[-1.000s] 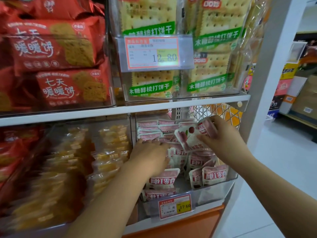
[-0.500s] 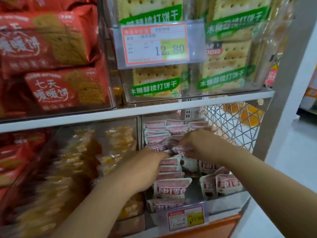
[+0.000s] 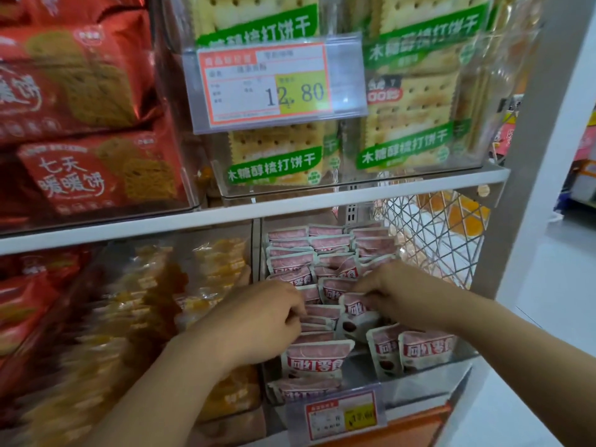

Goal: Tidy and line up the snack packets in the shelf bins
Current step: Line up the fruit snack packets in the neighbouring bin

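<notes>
Two hands, pinching pink packets

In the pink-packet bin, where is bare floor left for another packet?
Bare floor shows at the bin front, between the front packet and the right pair. The back rows are packed, and the left hand and right hand fill the middle.

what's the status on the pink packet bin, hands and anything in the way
Left hand pinching the left row of small pink-and-white snack packets. Right hand grip on one middle-row packet. Front right of clear plastic bin still loose. Nothing blocking.
</notes>
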Action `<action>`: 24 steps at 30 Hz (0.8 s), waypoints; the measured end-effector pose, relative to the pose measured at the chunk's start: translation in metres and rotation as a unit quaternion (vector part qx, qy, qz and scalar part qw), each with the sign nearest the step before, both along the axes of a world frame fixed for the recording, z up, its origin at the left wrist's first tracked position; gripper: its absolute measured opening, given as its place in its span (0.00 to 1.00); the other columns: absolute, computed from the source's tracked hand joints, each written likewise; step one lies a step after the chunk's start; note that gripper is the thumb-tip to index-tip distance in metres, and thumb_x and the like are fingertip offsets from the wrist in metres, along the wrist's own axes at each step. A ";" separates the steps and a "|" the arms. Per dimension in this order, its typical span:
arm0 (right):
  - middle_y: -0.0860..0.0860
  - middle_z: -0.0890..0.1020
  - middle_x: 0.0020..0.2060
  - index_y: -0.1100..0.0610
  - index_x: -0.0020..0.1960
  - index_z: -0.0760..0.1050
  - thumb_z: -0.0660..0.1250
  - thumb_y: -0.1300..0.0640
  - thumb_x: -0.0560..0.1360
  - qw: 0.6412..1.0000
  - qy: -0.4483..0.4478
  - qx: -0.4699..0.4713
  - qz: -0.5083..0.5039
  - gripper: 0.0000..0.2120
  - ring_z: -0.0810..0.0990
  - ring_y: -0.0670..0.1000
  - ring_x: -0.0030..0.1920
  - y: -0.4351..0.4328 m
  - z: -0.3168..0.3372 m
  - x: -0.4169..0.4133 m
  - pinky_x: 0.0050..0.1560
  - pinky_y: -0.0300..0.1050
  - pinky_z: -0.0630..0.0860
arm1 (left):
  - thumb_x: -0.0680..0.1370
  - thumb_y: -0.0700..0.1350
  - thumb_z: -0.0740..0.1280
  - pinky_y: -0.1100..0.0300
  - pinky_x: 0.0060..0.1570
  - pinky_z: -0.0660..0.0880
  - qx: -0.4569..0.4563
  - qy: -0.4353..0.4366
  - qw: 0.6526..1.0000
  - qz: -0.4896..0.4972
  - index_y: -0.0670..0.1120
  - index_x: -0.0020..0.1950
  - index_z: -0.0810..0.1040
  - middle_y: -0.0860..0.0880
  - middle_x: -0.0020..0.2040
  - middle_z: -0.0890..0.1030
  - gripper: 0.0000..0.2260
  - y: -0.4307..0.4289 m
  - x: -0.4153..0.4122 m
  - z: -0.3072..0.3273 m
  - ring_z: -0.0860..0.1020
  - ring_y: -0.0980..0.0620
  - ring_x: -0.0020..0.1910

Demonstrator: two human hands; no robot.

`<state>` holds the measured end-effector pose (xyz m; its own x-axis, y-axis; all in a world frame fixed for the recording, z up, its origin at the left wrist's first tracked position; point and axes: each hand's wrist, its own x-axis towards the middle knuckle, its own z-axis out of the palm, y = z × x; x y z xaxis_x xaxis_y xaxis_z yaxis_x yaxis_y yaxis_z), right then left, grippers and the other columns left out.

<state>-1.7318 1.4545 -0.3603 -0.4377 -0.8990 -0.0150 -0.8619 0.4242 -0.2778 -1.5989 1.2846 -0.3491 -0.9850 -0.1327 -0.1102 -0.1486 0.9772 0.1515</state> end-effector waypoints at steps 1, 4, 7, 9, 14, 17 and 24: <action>0.50 0.82 0.44 0.54 0.51 0.81 0.62 0.59 0.77 1.000 0.015 -0.001 -0.004 0.09 0.78 0.49 0.43 -0.003 -0.001 0.002 0.46 0.43 0.73 | 0.79 0.48 0.58 0.45 0.73 0.54 -0.009 0.001 1.000 0.005 0.56 0.53 0.78 0.60 0.57 0.77 0.10 0.002 0.000 0.001 0.72 0.60 0.58; 0.49 0.78 0.36 0.51 0.41 0.78 0.60 0.60 0.77 0.998 0.036 0.050 0.018 0.11 0.73 0.47 0.36 -0.007 -0.010 0.008 0.44 0.41 0.65 | 0.81 0.50 0.53 0.45 0.74 0.44 -0.022 0.001 1.000 0.021 0.56 0.56 0.75 0.59 0.54 0.79 0.12 0.009 0.000 0.003 0.74 0.58 0.56; 0.48 0.80 0.41 0.50 0.43 0.78 0.58 0.55 0.80 0.993 -0.065 0.090 0.038 0.11 0.74 0.44 0.37 -0.001 0.002 0.006 0.43 0.40 0.67 | 0.82 0.52 0.48 0.45 0.73 0.37 -0.033 0.015 0.999 0.023 0.59 0.66 0.68 0.58 0.58 0.79 0.15 0.015 -0.001 0.004 0.74 0.57 0.60; 0.41 0.80 0.49 0.51 0.55 0.79 0.60 0.54 0.80 0.993 -0.109 0.032 0.011 0.11 0.77 0.39 0.46 0.002 0.012 -0.003 0.45 0.28 0.69 | 0.82 0.53 0.47 0.42 0.72 0.33 -0.066 0.010 0.998 0.004 0.60 0.68 0.68 0.57 0.62 0.76 0.18 0.016 -0.003 0.001 0.72 0.56 0.65; 0.47 0.81 0.55 0.50 0.58 0.80 0.66 0.54 0.76 0.988 0.005 -0.135 -0.076 0.11 0.79 0.47 0.52 -0.013 0.008 -0.024 0.54 0.39 0.70 | 0.81 0.55 0.49 0.40 0.69 0.30 -0.073 -0.020 0.997 -0.024 0.61 0.65 0.74 0.53 0.66 0.70 0.18 0.018 -0.006 -0.004 0.66 0.52 0.69; 0.46 0.77 0.61 0.40 0.52 0.81 0.65 0.47 0.75 0.997 0.051 -0.038 -0.035 0.08 0.71 0.52 0.62 -0.020 -0.006 -0.028 0.65 0.49 0.61 | 0.81 0.56 0.50 0.39 0.69 0.30 -0.080 -0.034 0.996 -0.031 0.62 0.68 0.70 0.51 0.78 0.52 0.18 0.017 -0.007 -0.005 0.50 0.52 0.76; 0.38 0.78 0.47 0.43 0.49 0.81 0.60 0.41 0.76 0.987 0.060 0.135 0.062 0.12 0.70 0.49 0.55 -0.005 -0.001 -0.034 0.63 0.51 0.59 | 0.79 0.57 0.52 0.37 0.68 0.30 -0.099 -0.055 0.993 -0.040 0.61 0.67 0.71 0.53 0.74 0.65 0.18 0.013 -0.012 -0.007 0.59 0.50 0.74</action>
